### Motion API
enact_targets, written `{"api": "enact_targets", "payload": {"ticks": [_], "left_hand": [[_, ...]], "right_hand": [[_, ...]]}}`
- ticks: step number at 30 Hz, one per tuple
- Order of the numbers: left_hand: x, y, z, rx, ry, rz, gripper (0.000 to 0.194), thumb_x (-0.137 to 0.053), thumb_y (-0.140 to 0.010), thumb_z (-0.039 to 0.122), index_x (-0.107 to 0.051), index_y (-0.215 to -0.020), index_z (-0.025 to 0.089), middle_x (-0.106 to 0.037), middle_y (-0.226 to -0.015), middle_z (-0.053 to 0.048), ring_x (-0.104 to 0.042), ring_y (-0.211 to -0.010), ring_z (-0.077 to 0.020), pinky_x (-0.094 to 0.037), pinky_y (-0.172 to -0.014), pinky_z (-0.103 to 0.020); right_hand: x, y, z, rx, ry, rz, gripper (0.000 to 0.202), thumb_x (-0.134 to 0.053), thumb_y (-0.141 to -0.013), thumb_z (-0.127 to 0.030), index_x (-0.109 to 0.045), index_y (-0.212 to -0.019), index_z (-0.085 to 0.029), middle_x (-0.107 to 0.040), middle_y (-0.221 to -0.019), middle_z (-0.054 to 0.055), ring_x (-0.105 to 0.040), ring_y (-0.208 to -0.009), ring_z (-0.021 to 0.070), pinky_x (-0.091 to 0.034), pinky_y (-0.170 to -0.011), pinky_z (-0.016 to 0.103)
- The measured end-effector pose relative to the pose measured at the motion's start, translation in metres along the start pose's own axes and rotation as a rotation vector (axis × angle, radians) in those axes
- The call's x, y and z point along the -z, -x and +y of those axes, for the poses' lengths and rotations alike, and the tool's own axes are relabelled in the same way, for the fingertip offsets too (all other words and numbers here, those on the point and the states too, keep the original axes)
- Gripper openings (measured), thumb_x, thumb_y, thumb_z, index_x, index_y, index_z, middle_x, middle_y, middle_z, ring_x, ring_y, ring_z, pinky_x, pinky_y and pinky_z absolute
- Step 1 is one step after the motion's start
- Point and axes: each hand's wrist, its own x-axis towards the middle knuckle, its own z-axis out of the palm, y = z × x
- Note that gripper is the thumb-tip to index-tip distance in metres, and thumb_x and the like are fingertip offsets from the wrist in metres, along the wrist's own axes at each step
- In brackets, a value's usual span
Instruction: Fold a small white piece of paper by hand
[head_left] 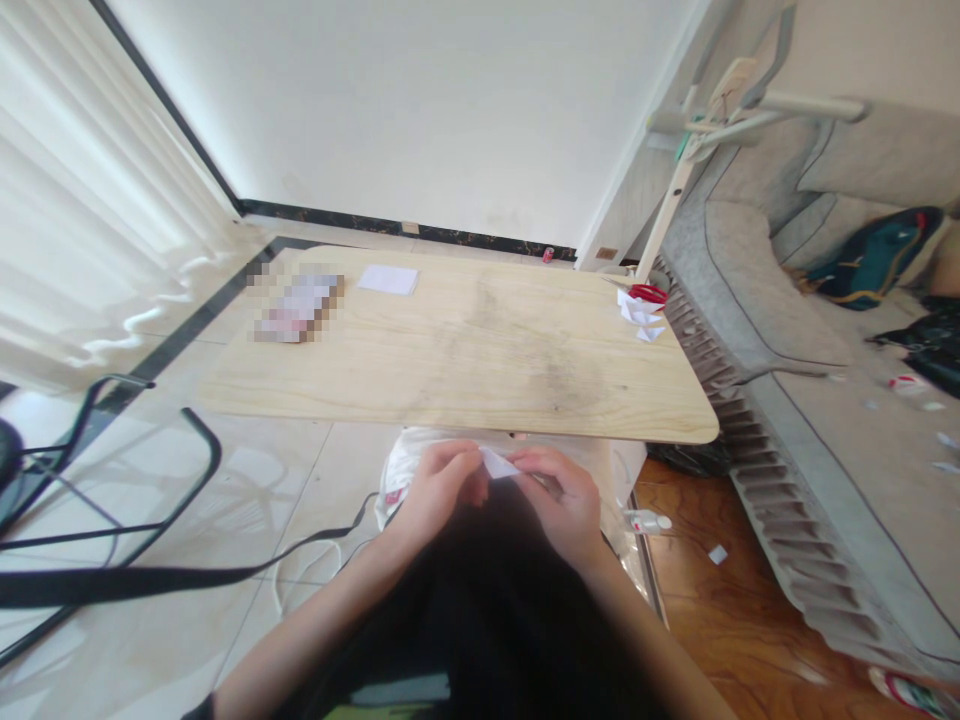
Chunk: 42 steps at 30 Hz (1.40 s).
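Note:
A small folded piece of white paper (497,464) is held over my lap, just short of the table's near edge. My left hand (448,478) pinches its left end between thumb and fingers. At the other end, my right hand (559,492) grips the paper's right tip. Several folded white paper pieces (637,310) lie at the table's right end, beside scissors with red handles (648,294). Toward the back left of the table rests a stack of white paper sheets (388,279).
The pale wooden table (420,370) spans the view before me. A blurred-out flat object (300,308) lies on its left part. Rightward stand a grey sofa (757,260) and a white metal frame (667,210). A black metal chair frame (112,500) is at left; a white bottle (649,521) lies right.

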Motion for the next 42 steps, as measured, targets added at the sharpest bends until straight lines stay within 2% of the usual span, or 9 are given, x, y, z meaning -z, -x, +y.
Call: {"api": "enact_targets", "payload": {"ticks": [10,23,26,29,34,37,42], "left_hand": [[-0.001,0.000,0.001,0.006,-0.060,0.014,0.039,-0.046,-0.083,0.030,-0.057,-0.048,0.017,-0.055,-0.044,-0.001,-0.050,-0.045,-0.0124,-0.038,-0.049,-0.025],[0.000,0.000,-0.001,-0.014,-0.053,0.004,0.037,-0.046,-0.083,0.029,-0.057,-0.050,0.017,-0.056,-0.046,0.000,-0.050,-0.045,-0.0118,-0.039,-0.048,-0.024],[0.001,-0.001,-0.001,-0.029,-0.072,0.004,0.038,-0.046,-0.083,0.028,-0.057,-0.049,0.018,-0.055,-0.045,0.000,-0.050,-0.045,-0.0121,-0.039,-0.050,-0.024],[0.001,0.000,0.000,-0.047,-0.098,0.014,0.039,-0.045,-0.083,0.027,-0.057,-0.047,0.018,-0.055,-0.044,0.000,-0.051,-0.046,-0.0124,-0.040,-0.052,-0.024],[0.002,0.001,0.005,-0.038,-0.153,0.041,0.038,-0.045,-0.080,0.025,-0.055,-0.043,0.019,-0.054,-0.042,-0.001,-0.051,-0.047,-0.0134,-0.041,-0.054,-0.025],[0.002,-0.001,-0.002,-0.010,-0.101,0.054,0.040,-0.046,-0.080,0.026,-0.055,-0.042,0.019,-0.053,-0.040,0.000,-0.050,-0.045,-0.0127,-0.040,-0.054,-0.026],[0.001,-0.007,-0.022,0.025,0.129,0.062,0.043,-0.048,-0.081,0.027,-0.051,-0.039,0.019,-0.044,-0.035,0.002,-0.043,-0.038,-0.0108,-0.033,-0.046,-0.026]], "right_hand": [[0.000,-0.002,-0.002,-0.033,0.009,-0.008,0.016,-0.067,-0.085,-0.015,-0.074,-0.093,-0.026,-0.077,-0.092,0.005,-0.071,-0.087,0.0222,-0.058,-0.080,0.038],[-0.003,-0.001,-0.004,-0.090,-0.037,-0.016,0.012,-0.067,-0.085,-0.016,-0.074,-0.091,-0.025,-0.076,-0.091,0.005,-0.071,-0.086,0.0216,-0.060,-0.078,0.034],[-0.003,0.000,-0.002,-0.115,-0.024,-0.028,0.014,-0.067,-0.086,-0.018,-0.074,-0.096,-0.025,-0.075,-0.093,0.005,-0.072,-0.087,0.0218,-0.060,-0.077,0.034],[-0.002,-0.001,-0.002,-0.078,0.038,-0.059,0.021,-0.066,-0.086,-0.018,-0.074,-0.104,-0.027,-0.075,-0.098,0.005,-0.071,-0.089,0.0224,-0.059,-0.079,0.035],[0.000,-0.005,-0.007,-0.010,0.110,-0.104,0.022,-0.064,-0.087,-0.017,-0.077,-0.102,-0.027,-0.076,-0.096,0.005,-0.070,-0.088,0.0231,-0.058,-0.080,0.037],[-0.001,-0.006,-0.009,0.010,0.100,-0.098,0.024,-0.064,-0.087,-0.016,-0.077,-0.102,-0.028,-0.076,-0.095,0.005,-0.071,-0.088,0.0229,-0.058,-0.079,0.037],[-0.004,-0.007,-0.011,0.043,0.081,-0.104,0.027,-0.064,-0.086,-0.013,-0.077,-0.103,-0.029,-0.076,-0.093,0.005,-0.069,-0.084,0.0222,-0.056,-0.077,0.038]]}}
